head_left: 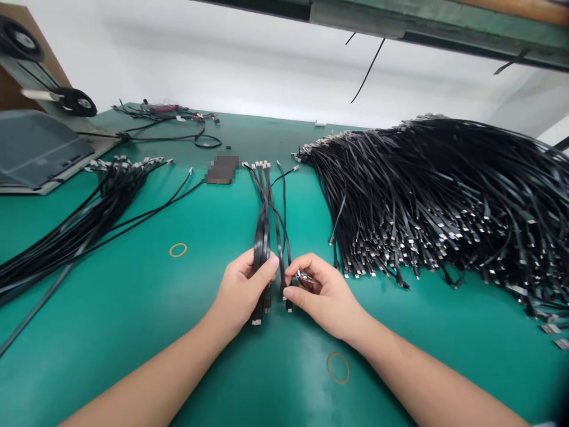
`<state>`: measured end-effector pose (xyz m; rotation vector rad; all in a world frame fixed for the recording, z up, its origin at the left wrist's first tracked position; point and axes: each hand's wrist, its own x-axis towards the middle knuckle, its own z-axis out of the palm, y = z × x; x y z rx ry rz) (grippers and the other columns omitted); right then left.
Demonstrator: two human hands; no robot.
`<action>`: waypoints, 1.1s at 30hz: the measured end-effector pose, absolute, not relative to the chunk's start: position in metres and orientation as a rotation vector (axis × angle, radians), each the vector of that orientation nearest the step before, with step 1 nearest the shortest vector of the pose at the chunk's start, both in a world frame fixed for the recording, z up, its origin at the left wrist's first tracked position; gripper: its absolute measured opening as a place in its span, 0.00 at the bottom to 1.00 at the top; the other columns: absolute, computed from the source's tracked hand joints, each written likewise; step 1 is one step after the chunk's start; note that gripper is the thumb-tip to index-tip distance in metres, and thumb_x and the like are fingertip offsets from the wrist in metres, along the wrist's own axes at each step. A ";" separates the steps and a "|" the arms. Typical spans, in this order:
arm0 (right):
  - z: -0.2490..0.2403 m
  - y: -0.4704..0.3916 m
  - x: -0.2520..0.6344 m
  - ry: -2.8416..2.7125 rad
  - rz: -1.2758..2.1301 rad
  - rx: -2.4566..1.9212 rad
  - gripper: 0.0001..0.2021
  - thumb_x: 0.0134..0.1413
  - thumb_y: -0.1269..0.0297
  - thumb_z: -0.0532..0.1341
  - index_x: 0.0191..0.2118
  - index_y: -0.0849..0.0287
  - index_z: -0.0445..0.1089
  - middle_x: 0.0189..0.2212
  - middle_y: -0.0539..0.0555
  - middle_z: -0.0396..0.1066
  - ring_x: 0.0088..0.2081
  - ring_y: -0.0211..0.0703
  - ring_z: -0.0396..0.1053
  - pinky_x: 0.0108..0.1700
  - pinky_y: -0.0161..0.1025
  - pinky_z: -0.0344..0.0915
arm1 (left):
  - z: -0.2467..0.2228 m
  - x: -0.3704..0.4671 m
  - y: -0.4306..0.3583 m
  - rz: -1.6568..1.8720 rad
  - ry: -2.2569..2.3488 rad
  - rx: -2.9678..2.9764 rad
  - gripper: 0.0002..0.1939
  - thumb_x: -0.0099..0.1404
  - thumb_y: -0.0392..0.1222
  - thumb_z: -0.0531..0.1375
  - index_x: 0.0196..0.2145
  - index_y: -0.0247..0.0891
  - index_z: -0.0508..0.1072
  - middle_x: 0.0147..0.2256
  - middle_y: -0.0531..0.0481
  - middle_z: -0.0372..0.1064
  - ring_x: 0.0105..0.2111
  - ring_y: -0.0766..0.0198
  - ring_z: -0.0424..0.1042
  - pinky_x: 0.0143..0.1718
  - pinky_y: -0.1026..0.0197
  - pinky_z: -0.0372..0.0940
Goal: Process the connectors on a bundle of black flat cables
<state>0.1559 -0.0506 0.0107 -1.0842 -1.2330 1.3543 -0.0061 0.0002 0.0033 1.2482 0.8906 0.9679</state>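
My left hand [249, 284] is closed around a bundle of black cables [262, 231] that lies lengthwise before me, its light connector ends pointing away and other ends showing below the hand. Just right of it, my right hand [317, 290] pinches near the lower end of a loose black cable [285, 237]. A small shiny metallic object [306, 276] shows between the curled fingers of that hand; what it is I cannot make out. A second loose cable end lies beside the fingertips.
A large pile of black cables [400, 196] covers the right side of the green table [213, 362]. More cables [111, 207] lie left. Rubber bands [178, 250] rest on the surface. A machine with rollers [77, 102] stands back left, near tangled wires [169, 112].
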 end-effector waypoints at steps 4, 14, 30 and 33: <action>0.014 -0.052 0.159 -1.213 1.165 -1.084 0.08 0.53 0.67 0.66 0.39 0.55 0.68 0.34 0.49 0.69 0.31 0.36 0.65 0.33 0.34 0.64 | -0.001 -0.007 0.003 1.070 0.972 1.184 0.16 0.68 0.54 0.61 0.31 0.38 0.70 0.21 0.57 0.60 0.23 0.69 0.59 0.24 0.66 0.55; 0.014 -0.056 0.164 -1.392 0.832 -1.253 0.07 0.59 0.61 0.65 0.41 0.52 0.69 0.37 0.52 0.69 0.30 0.39 0.63 0.30 0.37 0.59 | 0.004 -0.004 0.001 1.058 1.012 1.120 0.15 0.66 0.54 0.62 0.31 0.39 0.70 0.21 0.58 0.60 0.21 0.68 0.58 0.22 0.67 0.56; 0.004 -0.055 0.152 -1.312 1.306 -1.178 0.10 0.54 0.69 0.66 0.40 0.54 0.65 0.35 0.47 0.68 0.29 0.34 0.63 0.32 0.35 0.59 | 0.006 -0.003 0.000 1.059 0.945 1.212 0.14 0.64 0.52 0.64 0.32 0.38 0.72 0.23 0.57 0.62 0.23 0.68 0.60 0.25 0.67 0.56; 0.005 -0.054 0.153 -1.289 1.308 -1.121 0.10 0.54 0.67 0.67 0.40 0.55 0.65 0.36 0.49 0.68 0.31 0.35 0.64 0.31 0.34 0.60 | 0.005 -0.004 0.001 1.042 0.966 1.211 0.17 0.65 0.53 0.63 0.28 0.39 0.68 0.20 0.58 0.60 0.21 0.69 0.58 0.23 0.67 0.54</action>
